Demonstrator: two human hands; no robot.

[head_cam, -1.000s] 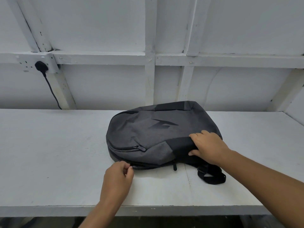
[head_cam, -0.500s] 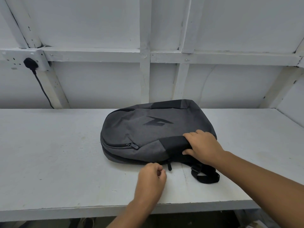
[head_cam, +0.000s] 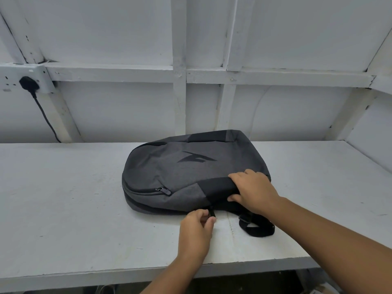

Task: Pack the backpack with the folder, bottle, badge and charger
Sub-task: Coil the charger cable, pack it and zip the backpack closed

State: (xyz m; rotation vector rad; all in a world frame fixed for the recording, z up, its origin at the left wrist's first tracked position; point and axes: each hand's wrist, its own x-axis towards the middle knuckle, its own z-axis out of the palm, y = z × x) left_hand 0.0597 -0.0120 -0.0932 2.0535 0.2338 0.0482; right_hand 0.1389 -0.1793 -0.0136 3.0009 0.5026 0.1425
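Head view: the interior of the grey backpack (head_cam: pixel 191 172) is hidden, so its contents cannot be told; both forearms are cut off at the frame edge. The backpack lies flat on the white table (head_cam: pixel 63 209), front panel up. The left hand (head_cam: pixel 196 230) pinches the black zipper pull (head_cam: pixel 212 212) at the bag's near edge between thumb and forefinger. The right hand (head_cam: pixel 253 190) grips the black side panel, fingers curled over the top, thumb beneath. A black strap (head_cam: pixel 258 228) loops out just beside the right wrist.

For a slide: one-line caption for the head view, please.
The left hand pinches the zipper pull of a grey backpack lying on a white table while the right hand grips its edge.
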